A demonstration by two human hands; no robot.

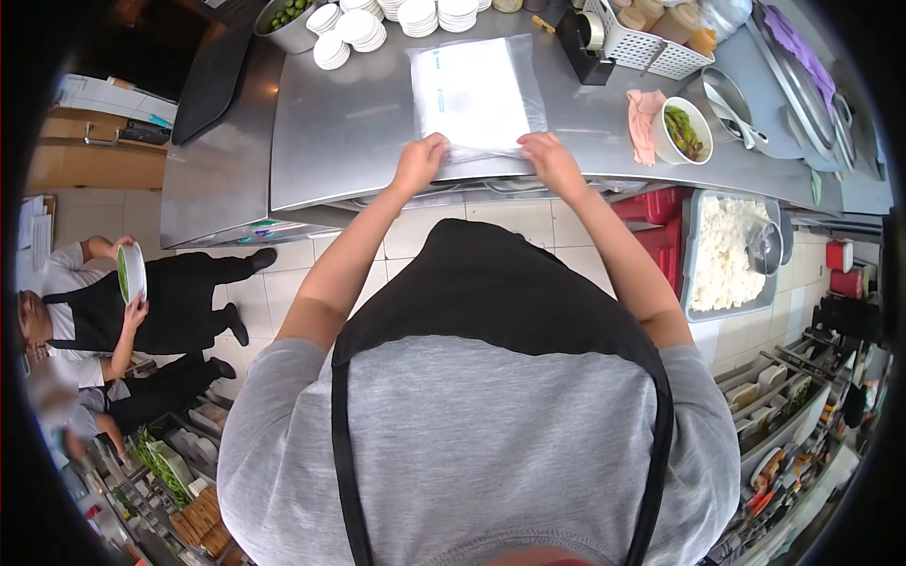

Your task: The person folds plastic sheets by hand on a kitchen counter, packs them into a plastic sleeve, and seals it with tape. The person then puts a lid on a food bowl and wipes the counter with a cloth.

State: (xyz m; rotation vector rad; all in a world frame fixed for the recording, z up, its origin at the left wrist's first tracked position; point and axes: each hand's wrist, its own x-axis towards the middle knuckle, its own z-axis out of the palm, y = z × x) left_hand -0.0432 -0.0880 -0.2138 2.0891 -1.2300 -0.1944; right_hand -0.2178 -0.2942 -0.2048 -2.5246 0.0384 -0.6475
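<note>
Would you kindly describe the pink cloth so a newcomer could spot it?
On the steel counter, look right of the flat plastic bag. The cloth lies crumpled beside the white tub of green vegetables, its pink folds unlike the smooth tub.

The view is evenly bright, with soft pale glare across the steel tabletop and a small warm glint near its left edge. The wide lens bends the tabletop's ends and crowds the shelves at the sides, and black vignetting rounds the corners. The centre looks fairly sharp; the far left edge is smeared, one patch blurred out.
</note>
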